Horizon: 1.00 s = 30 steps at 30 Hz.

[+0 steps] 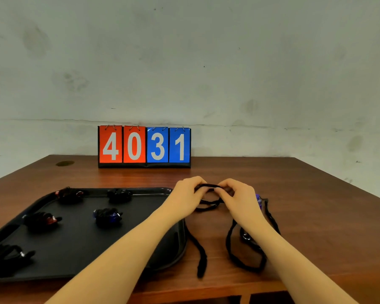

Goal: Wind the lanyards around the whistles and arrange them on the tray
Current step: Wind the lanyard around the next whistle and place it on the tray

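Brown tabletop under a stained wall, scoreboard at the back. Just right of the tray, which carries five wound whistles, my left hand and right hand each pinch the black lanyard. My grip is clenched on limp, light cord; I'd judge it needs tension, held near the purple whistle.

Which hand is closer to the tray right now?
Left. The left hand holds the lanyard just past the tray's far right corner; the right hand is farther right.
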Tool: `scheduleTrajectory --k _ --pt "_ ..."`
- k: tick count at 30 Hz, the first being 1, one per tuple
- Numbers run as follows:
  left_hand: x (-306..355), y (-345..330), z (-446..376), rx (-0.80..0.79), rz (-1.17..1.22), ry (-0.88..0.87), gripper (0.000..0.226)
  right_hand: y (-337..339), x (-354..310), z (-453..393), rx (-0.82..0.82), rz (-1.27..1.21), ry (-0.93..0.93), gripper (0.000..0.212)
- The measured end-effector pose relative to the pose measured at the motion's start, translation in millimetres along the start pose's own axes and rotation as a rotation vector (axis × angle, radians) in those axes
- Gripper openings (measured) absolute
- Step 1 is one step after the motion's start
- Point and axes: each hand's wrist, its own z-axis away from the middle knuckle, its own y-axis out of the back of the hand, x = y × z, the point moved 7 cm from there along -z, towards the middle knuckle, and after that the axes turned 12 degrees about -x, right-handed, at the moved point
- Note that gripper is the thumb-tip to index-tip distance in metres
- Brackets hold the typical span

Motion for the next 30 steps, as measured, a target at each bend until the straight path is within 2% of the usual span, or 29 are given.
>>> scheduleTrajectory --k 5,8,11,14,18,19,22,25,28,30 --pt "2.3 38.8 23.2 0.162 -0.017 0.021 0.016 -3.9 -12.5 6.8 -0.045 0.065 -0.035 0.019" --pt "-3.5 64.8 40.2 0.308 0.042 0.047 0.018 -12.5 -18.8 9.7 -0.179 0.130 -0.091 0.022" --pt "-7.6 81.0 53.0 0.345 0.028 0.083 0.020 -20.3 -22.6 13.8 -0.290 0.200 -0.145 0.027" --pt "-7.1 87.2 64.5 0.298 -0.052 0.099 0.028 -21.7 -32.2 17.1 -0.282 0.107 -0.149 0.032" --pt "-10.8 83.1 78.9 0.142 -0.065 0.114 0.023 -21.2 -55.6 18.3 -0.251 -0.264 -0.152 0.009" --pt "-11.7 81.8 83.6 0.110 -0.079 0.120 0.021 -21.1 -63.2 17.5 -0.239 -0.305 -0.131 0.010" --pt "-12.2 78.4 94.0 0.063 -0.083 0.140 0.019 -17.8 -86.8 15.3 -0.197 -0.341 -0.029 0.029" --pt "-10.0 76.3 102.8 0.023 0.064 0.127 0.017 -16.3 -109.3 18.0 -0.204 -0.409 0.026 0.043" --pt "-6.5 69.6 105.0 -0.060 0.074 0.104 0.035 -10.9 -115.9 21.3 -0.136 -0.545 0.055 0.034" --pt "-6.0 64.5 104.6 -0.107 0.064 0.094 0.044 -5.7 -113.7 23.2 -0.070 -0.516 0.064 0.027"
